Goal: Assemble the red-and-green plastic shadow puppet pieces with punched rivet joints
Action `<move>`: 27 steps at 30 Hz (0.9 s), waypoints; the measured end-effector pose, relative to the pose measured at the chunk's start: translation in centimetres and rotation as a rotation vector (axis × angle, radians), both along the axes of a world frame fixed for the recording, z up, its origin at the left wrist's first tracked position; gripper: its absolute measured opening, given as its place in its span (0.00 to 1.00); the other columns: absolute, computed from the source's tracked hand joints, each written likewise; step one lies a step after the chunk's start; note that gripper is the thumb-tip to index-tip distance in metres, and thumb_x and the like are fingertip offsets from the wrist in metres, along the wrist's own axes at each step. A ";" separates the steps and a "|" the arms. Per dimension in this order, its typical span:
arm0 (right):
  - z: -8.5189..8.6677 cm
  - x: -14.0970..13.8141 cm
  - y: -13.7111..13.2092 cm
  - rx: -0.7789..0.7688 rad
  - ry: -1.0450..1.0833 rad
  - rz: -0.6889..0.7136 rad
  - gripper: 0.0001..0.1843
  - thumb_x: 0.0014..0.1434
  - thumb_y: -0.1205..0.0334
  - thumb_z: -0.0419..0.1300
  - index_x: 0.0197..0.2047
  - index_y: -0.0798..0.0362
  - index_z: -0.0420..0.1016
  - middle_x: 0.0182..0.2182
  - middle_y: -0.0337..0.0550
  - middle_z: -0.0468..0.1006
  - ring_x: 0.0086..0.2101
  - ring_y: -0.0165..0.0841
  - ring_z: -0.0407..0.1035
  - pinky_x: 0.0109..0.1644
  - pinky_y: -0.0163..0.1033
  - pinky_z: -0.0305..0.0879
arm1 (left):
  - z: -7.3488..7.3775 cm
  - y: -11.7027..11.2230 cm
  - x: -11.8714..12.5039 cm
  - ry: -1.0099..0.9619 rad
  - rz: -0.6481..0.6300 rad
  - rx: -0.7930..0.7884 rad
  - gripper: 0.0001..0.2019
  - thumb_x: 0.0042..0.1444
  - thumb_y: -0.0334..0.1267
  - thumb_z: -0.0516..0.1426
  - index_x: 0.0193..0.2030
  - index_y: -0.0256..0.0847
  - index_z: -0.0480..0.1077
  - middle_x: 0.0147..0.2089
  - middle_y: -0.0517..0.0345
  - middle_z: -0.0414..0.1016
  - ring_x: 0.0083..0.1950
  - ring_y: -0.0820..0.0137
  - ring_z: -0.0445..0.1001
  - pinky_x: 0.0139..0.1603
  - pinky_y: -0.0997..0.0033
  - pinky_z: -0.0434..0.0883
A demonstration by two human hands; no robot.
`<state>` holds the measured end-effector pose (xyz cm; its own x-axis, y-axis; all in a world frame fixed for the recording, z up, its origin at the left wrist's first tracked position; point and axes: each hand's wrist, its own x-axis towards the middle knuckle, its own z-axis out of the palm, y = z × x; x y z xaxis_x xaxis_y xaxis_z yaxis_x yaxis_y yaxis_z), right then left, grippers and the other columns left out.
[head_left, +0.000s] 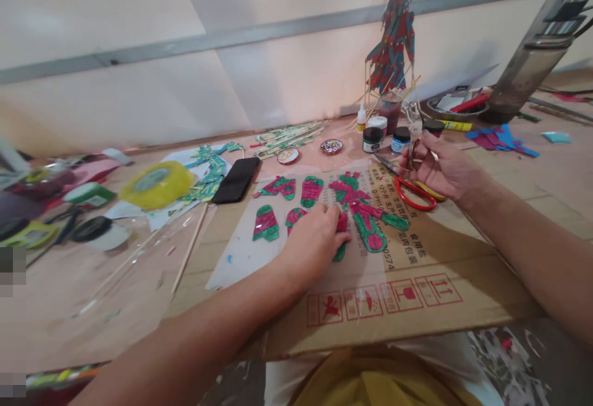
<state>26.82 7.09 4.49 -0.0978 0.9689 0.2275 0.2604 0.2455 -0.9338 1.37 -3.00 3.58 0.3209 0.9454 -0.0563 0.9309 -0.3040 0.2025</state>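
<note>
My left hand (pixel 315 240) rests knuckles-up on a clear plastic sheet (pixel 241 257), its fingers curled and pressed onto a red-and-green painted cutout piece (pixel 341 224). Several more painted pieces (pixel 365 208) lie on the sheet, which sits on a flattened cardboard box (pixel 417 295). My right hand (pixel 442 168) is raised over the cardboard's far right edge and is closed on a metal punch plier (pixel 414 131) that points up. Red-handled scissors (pixel 414 194) lie just under that hand.
A black phone (pixel 236 180) and a yellow tape roll (pixel 156 185) lie at the left. Wooden sticks (pixel 189 248), small paint jars (pixel 372 139), bead dishes (pixel 331 146) and a standing shadow puppet (pixel 393 35) are behind. Clutter fills the far left; a metal tool stands at the far right.
</note>
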 end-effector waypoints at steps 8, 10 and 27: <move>0.1 -1.9 -2.3 -0.173 -0.029 0.257 0.22 0.58 0.42 0.60 0.24 0.51 0.67 0.33 0.46 0.78 0.37 0.38 0.71 0.45 0.43 0.68 | -0.6 0.9 -0.8 0.011 -0.010 -0.004 0.08 0.61 0.40 0.60 0.43 0.38 0.74 0.43 0.45 0.78 0.44 0.55 0.78 0.43 0.59 0.70; 0.3 -2.0 -2.5 -0.041 -0.297 0.253 0.21 0.58 0.41 0.59 0.26 0.50 0.72 0.29 0.42 0.77 0.34 0.38 0.70 0.41 0.41 0.66 | -0.5 0.8 -0.9 0.013 -0.011 -0.007 0.08 0.62 0.39 0.60 0.44 0.37 0.74 0.45 0.45 0.78 0.45 0.55 0.77 0.44 0.59 0.70; -0.6 -2.2 -3.0 -0.040 -0.336 0.197 0.25 0.62 0.35 0.55 0.29 0.44 0.79 0.34 0.40 0.83 0.39 0.41 0.77 0.41 0.44 0.71 | -0.3 1.2 -1.0 -0.194 0.013 -0.127 0.06 0.55 0.35 0.62 0.40 0.42 0.72 0.41 0.51 0.81 0.42 0.59 0.78 0.40 0.64 0.69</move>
